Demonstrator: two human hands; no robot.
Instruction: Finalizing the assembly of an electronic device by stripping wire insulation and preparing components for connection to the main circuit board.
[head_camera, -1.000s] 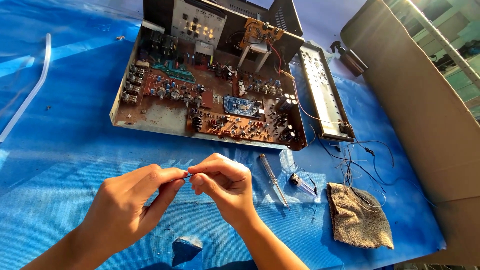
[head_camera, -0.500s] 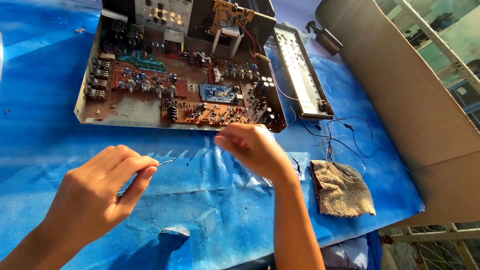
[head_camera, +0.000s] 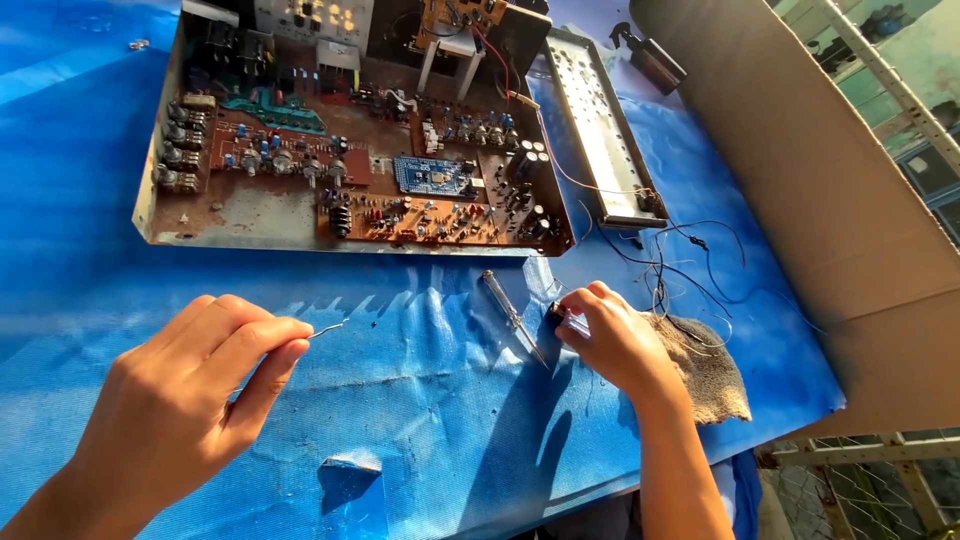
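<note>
My left hand (head_camera: 190, 390) pinches a thin piece of metal wire (head_camera: 326, 329) between thumb and forefinger, its tip sticking out to the right above the blue sheet (head_camera: 420, 420). My right hand (head_camera: 612, 338) rests on the sheet further right and grips a small dark tool (head_camera: 560, 315) by its end. A clear-handled screwdriver (head_camera: 512, 315) lies just left of that hand. An opened electronics chassis (head_camera: 350, 150) with brown circuit boards sits behind both hands.
A grey rag (head_camera: 712, 368) lies under my right wrist, with thin black wires (head_camera: 680, 260) trailing over it from the chassis. A detached metal front panel (head_camera: 600, 130) leans at the chassis's right. A large cardboard sheet (head_camera: 830, 200) borders the right side.
My right hand left the wire and moved right and down to take hold of the small dark tool beside the screwdriver. My left hand keeps the wire.
</note>
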